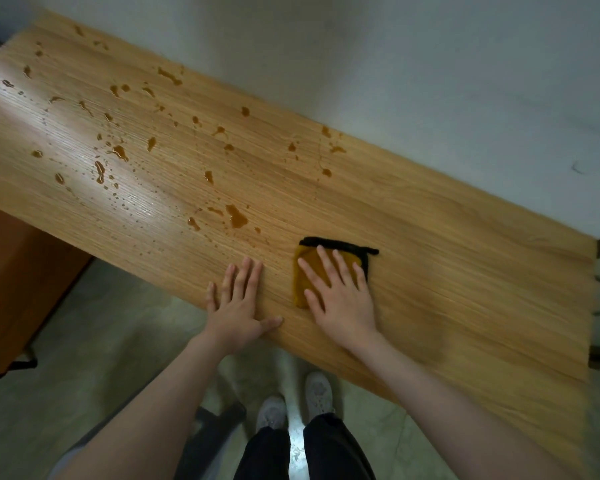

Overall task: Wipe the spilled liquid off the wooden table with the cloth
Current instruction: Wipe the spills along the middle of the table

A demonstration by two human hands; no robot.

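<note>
Amber-brown liquid (237, 217) lies in drops and small puddles over the left and middle of the wooden bench (465, 271). Largest puddle sits just up-left of the two hands; further blots run toward the far left corner, and a small cluster sits near the wall-side edge, above the cloth.

Cloth (303, 282): mustard-yellow, black-trimmed, folded to a small pad, lying flat on the bench near its front edge, right of centre. My right hand (340, 296) is laid palm-down on it, fingers (326, 261) spread and flat across the pad, pressing rather than pinching. Left hand (238, 299) rests flat on bare wood just beside the cloth, fingers extended and only slightly apart, thumb out along the bench edge; it holds nothing. I read it as a brace.

Progress, judged from the surface: the stretch to the right of the cloth and around it shows no drops; it looks dry, though some blur there limits certainty. Most of the spill is untouched. Estimate: early in the wipe, well under half done.

Left to do: carry the pad left through the big puddle, then over the scattered drops to the far left corner, plus the wall-side cluster. Cloth may need refolding once soaked.
</note>
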